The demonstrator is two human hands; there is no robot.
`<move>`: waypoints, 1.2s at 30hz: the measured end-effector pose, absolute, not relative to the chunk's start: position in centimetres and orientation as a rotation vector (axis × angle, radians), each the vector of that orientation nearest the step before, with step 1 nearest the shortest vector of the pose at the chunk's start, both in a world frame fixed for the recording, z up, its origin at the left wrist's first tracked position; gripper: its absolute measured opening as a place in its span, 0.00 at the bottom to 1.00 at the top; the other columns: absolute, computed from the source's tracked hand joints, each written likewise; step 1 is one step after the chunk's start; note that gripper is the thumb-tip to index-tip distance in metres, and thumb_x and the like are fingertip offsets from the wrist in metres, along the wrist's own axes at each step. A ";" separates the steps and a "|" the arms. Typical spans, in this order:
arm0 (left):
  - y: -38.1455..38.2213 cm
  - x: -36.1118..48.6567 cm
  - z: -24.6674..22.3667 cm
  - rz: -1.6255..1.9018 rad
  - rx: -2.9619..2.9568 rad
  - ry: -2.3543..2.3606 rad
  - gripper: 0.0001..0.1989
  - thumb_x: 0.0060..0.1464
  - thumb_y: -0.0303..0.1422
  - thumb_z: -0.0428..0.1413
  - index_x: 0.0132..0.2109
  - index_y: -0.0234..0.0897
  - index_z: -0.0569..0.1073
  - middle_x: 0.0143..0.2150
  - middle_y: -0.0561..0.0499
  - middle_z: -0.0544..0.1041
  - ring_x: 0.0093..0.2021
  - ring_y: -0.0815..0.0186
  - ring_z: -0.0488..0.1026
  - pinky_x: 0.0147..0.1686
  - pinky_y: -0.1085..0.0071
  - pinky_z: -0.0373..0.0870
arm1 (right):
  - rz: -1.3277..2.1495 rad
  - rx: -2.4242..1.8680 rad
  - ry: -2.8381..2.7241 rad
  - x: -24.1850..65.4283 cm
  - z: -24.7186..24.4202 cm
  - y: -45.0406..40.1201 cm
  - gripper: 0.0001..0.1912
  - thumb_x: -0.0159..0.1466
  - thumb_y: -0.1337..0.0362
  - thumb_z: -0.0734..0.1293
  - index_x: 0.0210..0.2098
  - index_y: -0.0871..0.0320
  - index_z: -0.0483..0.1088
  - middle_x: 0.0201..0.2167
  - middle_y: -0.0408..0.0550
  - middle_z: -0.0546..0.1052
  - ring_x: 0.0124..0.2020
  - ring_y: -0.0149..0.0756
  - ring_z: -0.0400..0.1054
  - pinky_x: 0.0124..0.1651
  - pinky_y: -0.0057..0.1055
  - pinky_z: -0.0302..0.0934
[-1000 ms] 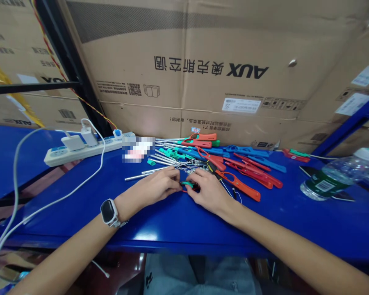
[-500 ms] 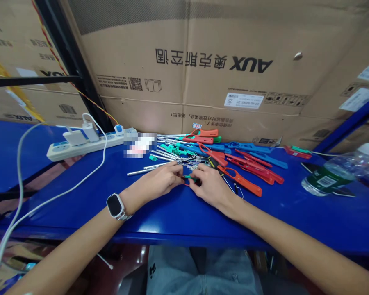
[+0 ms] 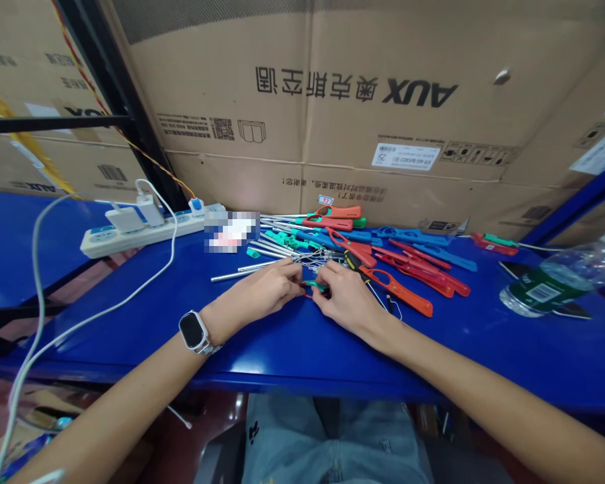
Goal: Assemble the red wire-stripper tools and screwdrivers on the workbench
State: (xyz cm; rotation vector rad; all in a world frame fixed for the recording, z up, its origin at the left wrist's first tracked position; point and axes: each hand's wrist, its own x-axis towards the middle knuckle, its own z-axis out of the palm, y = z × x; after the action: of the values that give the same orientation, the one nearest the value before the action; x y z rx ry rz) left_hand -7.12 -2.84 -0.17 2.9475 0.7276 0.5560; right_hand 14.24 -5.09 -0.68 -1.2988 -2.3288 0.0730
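Note:
Over the blue table point(image 3: 282, 356), my left hand point(image 3: 272, 289) and my right hand point(image 3: 350, 296) meet with fingertips pinched on a small green and red part point(image 3: 314, 286). My fingers cover most of it, so its kind is unclear. Just beyond them lie metal tubes point(image 3: 232, 276), thin wires and small green plastic pieces point(image 3: 285, 238). A black and yellow screwdriver handle point(image 3: 353, 261) rests beside my right hand. To its right is an orange long-necked lighter body point(image 3: 400, 294), with red ones point(image 3: 413, 265) and blue ones point(image 3: 446, 257) behind.
A white power strip point(image 3: 146, 235) with plugs and a trailing white cable point(image 3: 174, 232) is at the left. At the right, a plastic bottle point(image 3: 542, 289) lies tilted across a dark flat object. Large cardboard point(image 3: 206, 81) stands behind the table.
The view has shifted slightly. Both hands stay pinched together at nearly the same place, and a little more of the green part shows between them.

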 end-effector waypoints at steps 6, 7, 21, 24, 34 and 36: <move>-3.1 -7.1 -0.1 0.588 2.929 0.733 0.16 0.70 0.28 0.49 0.42 0.37 0.82 0.38 0.45 0.72 0.39 0.62 0.68 0.39 0.66 0.68 | 0.141 -1.301 -2.293 14.3 -0.6 -5.1 0.02 0.63 0.69 0.67 0.33 0.58 0.69 0.35 0.49 0.74 0.34 0.37 0.69 0.40 0.34 0.63; -3.1 -7.0 0.0 0.589 2.922 0.737 0.16 0.70 0.28 0.49 0.41 0.36 0.82 0.38 0.45 0.72 0.39 0.62 0.68 0.39 0.66 0.68 | 0.147 -1.304 -2.288 14.3 -0.6 -5.0 0.02 0.63 0.69 0.67 0.33 0.59 0.69 0.35 0.49 0.74 0.34 0.37 0.69 0.40 0.34 0.63; -3.1 -7.2 -0.3 0.608 2.952 0.783 0.12 0.68 0.27 0.53 0.44 0.38 0.82 0.42 0.45 0.73 0.42 0.61 0.70 0.41 0.65 0.69 | 0.186 -1.166 -2.262 14.7 -1.3 -4.8 0.05 0.63 0.71 0.66 0.32 0.58 0.67 0.34 0.46 0.71 0.32 0.34 0.67 0.38 0.32 0.63; -3.3 -7.2 -0.1 0.614 2.982 0.819 0.11 0.67 0.27 0.54 0.44 0.39 0.82 0.48 0.44 0.75 0.47 0.58 0.70 0.47 0.62 0.70 | 0.218 -1.112 -2.210 14.9 -1.6 -4.7 0.04 0.64 0.71 0.66 0.32 0.58 0.67 0.33 0.46 0.71 0.30 0.33 0.66 0.36 0.31 0.62; -3.2 -6.0 -0.2 0.677 2.692 1.000 0.03 0.62 0.28 0.56 0.41 0.34 0.74 0.37 0.48 0.76 0.36 0.63 0.73 0.38 0.66 0.70 | 0.225 -1.048 -2.188 15.1 -2.0 -4.9 0.04 0.63 0.70 0.66 0.33 0.57 0.66 0.32 0.46 0.72 0.30 0.34 0.66 0.35 0.31 0.61; -2.7 -5.8 -0.4 0.694 2.625 0.987 0.02 0.61 0.27 0.58 0.41 0.34 0.75 0.36 0.49 0.77 0.35 0.64 0.73 0.37 0.68 0.69 | 0.212 -1.056 -2.183 15.0 -2.1 -4.9 0.04 0.63 0.69 0.65 0.32 0.57 0.66 0.32 0.46 0.72 0.30 0.35 0.66 0.35 0.31 0.61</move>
State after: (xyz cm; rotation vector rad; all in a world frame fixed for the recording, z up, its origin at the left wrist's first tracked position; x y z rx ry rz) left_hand -5.85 -2.69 -0.39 2.6247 0.9868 0.6939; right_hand 15.02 -4.93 -2.11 -1.0562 -2.1829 0.2119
